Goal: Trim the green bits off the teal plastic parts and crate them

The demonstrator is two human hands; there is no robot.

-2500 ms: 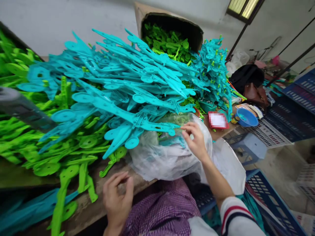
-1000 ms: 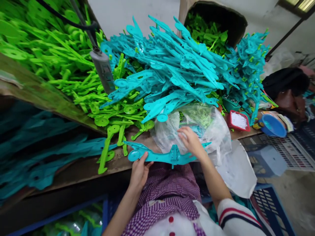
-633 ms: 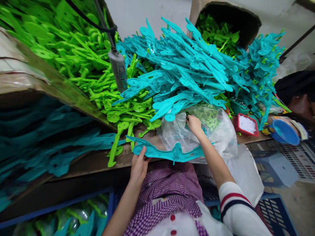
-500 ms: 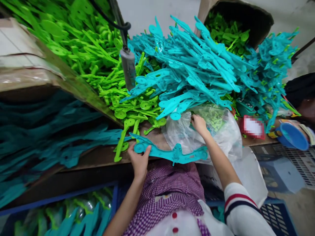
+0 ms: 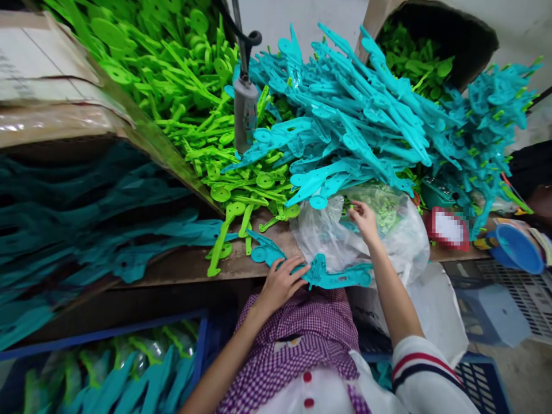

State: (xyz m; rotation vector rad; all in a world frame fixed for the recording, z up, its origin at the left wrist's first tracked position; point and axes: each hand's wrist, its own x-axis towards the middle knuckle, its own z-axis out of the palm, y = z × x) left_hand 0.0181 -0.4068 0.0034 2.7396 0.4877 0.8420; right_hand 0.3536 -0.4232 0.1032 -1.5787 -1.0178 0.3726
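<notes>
A long teal plastic part [image 5: 340,277] with a round end lies along the table's front edge. My left hand [image 5: 282,283] is curled over its middle, fingers slightly spread and gripping it; the thumb is hidden. Over a clear plastic bag [image 5: 319,233], my right hand [image 5: 364,221] pinches a small green plastic piece [image 5: 351,207] between its fingertips. Many small pale green pieces [image 5: 386,210] show inside the bag.
A heap of teal parts [image 5: 345,115] stands behind the bag. Green levers [image 5: 172,86] pile up at left, beneath a hanging electric screwdriver [image 5: 245,115]. A red-framed box [image 5: 449,228] and a blue bowl [image 5: 515,247] sit at right. A blue crate [image 5: 129,333] is below left.
My left hand has shifted from the round left end of the teal part to its middle. My right hand has come up slightly from the bag with a small green piece. The view has shifted.
</notes>
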